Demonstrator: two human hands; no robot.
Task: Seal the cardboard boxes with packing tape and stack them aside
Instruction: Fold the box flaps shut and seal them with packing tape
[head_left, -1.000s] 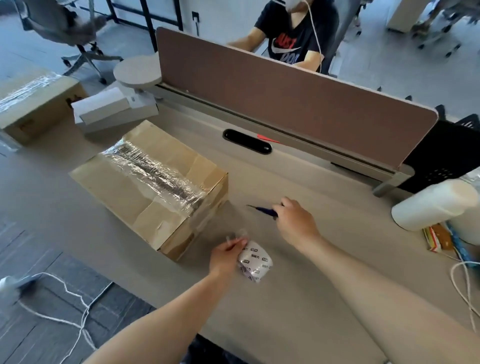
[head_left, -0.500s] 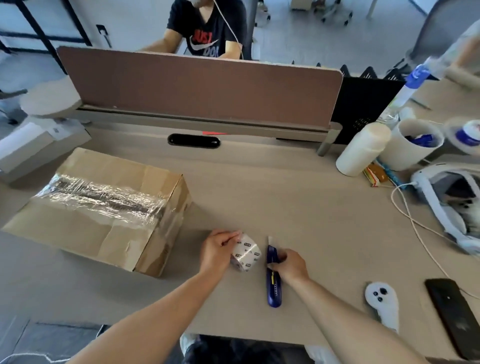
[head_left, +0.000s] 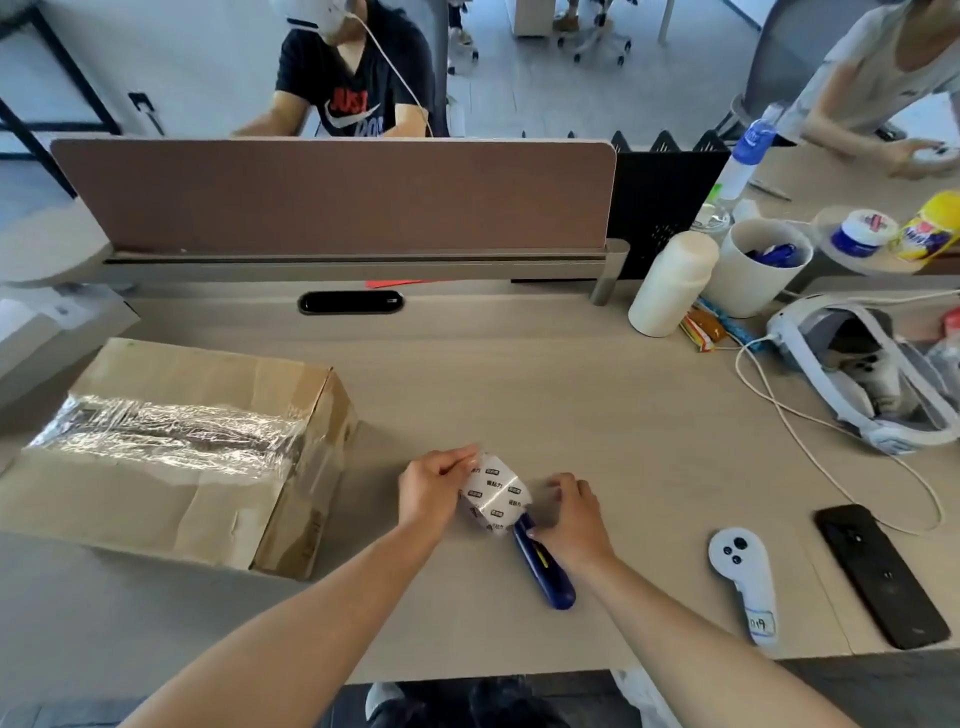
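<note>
A brown cardboard box, its top sealed with crinkled clear tape, is sitting at the left of a beige desk. Near its right side, at the near edge, the left hand is curling its fingers round a white roll of packing tape. The right hand is resting, curled, over a blue utility knife; I cannot tell whether it is gripping anything.

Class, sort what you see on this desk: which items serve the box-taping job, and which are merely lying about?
For the job: cardboard box, tape roll, blue utility knife.

Lying about: white controller, black phone, headset, white bottle, white cup.
</note>
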